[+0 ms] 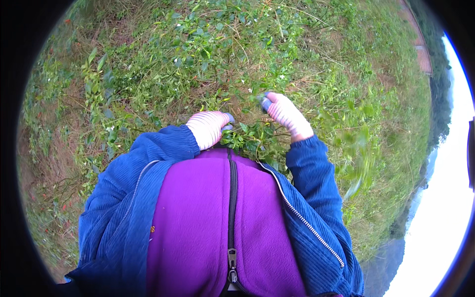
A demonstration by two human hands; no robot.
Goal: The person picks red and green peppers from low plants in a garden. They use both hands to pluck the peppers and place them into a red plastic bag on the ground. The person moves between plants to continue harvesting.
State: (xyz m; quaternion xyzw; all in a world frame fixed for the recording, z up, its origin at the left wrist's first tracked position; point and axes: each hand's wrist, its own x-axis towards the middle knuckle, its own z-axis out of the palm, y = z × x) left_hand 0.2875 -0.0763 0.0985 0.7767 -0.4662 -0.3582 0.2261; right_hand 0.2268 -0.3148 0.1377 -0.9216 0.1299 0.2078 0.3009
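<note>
Both hands wear striped pink-and-white gloves with grey-blue fingertips. My left hand [210, 126] is close in front of my body, its fingers curled at the top of a leafy green plant [251, 138]; what they hold, if anything, is hidden. A little farther forward and to the right, my right hand [283, 113] is closed, with thumb and fingers brought together. A small blurred green bit shows at its fingertips, too unclear to name. The plant between the hands has small green leaves, and small white flowers [282, 77] dot the growth just beyond.
Low green plants [198, 44] and dry grass spread all around, with small red spots among them at the left. Blurred leafy stems [363, 148] stand close to my right arm. A brownish strip [420, 49] and dark trees [439, 99] lie far right.
</note>
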